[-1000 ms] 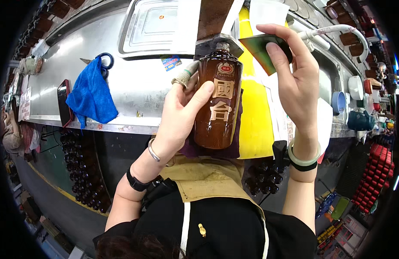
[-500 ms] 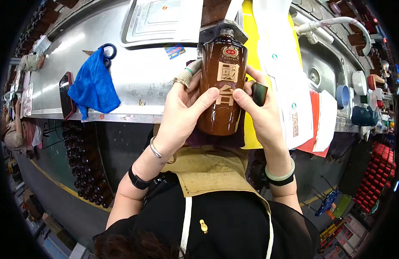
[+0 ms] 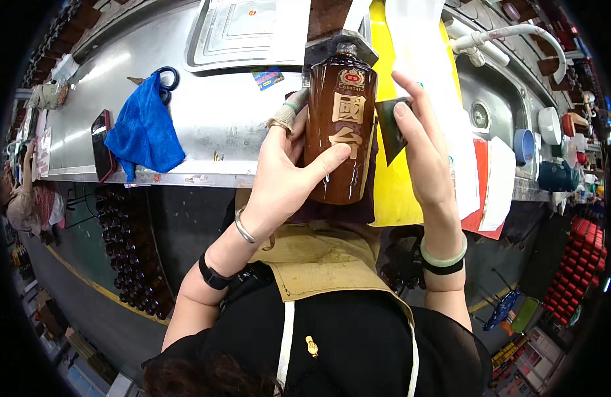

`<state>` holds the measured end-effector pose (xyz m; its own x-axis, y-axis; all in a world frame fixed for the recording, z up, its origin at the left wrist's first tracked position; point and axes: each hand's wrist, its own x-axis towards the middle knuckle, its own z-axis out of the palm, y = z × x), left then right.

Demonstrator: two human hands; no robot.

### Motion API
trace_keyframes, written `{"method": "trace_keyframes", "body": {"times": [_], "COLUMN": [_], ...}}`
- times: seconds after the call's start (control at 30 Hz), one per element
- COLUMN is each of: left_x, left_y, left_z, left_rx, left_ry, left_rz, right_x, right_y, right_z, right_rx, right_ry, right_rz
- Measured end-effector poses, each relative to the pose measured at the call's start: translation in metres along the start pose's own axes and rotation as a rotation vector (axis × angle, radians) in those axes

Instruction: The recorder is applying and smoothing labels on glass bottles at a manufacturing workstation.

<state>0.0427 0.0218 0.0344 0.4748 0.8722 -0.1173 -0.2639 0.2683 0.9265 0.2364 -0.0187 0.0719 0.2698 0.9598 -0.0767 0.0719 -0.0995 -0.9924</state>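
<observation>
A glossy brown bottle (image 3: 340,126) with raised pale characters and a small red emblem lies neck-away in front of me. My left hand (image 3: 285,155) is closed around its left side, thumb across the lower front. A knitted cover (image 3: 287,114) wraps one of its fingers. To the right of the bottle and apart from it, my right hand (image 3: 424,139) pinches a thin, dark, flat piece (image 3: 390,129) between thumb and fingers; its exact kind cannot be made out. Dark purple cloth shows beneath the bottle.
On the steel counter (image 3: 213,126) to the left lie a blue cloth (image 3: 144,129), scissors (image 3: 166,83) and a phone (image 3: 102,145). A metal tray (image 3: 232,33) sits behind. Yellow sheet (image 3: 394,192) and white sheets (image 3: 424,59) lie right, beside a sink (image 3: 480,114) with a curved pipe (image 3: 517,31).
My right hand has let go of the bottle and moved right, carrying the dark flat piece with it. My left hand keeps its hold, and its thumb has shifted slightly right on the bottle.
</observation>
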Motion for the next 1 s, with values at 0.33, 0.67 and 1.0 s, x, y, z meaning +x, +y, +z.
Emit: {"method": "trace_keyframes", "body": {"times": [0.33, 0.67, 1.0], "left_x": [-0.007, -0.032, -0.023], "left_y": [-0.001, -0.023, -0.036], "left_z": [-0.002, -0.024, -0.011], "left_rx": [0.027, 0.691, 0.785], "left_ry": [-0.011, -0.074, 0.046], "left_rz": [-0.024, 0.358, 0.529], "right_x": [0.044, 0.003, -0.020], "right_y": [-0.037, -0.008, -0.002], "right_z": [-0.003, -0.014, -0.009], "right_rx": [-1.012, -0.730, -0.193], "right_ry": [-0.112, -0.120, 0.163], "right_rz": [-1.105, -1.020, -0.482]}}
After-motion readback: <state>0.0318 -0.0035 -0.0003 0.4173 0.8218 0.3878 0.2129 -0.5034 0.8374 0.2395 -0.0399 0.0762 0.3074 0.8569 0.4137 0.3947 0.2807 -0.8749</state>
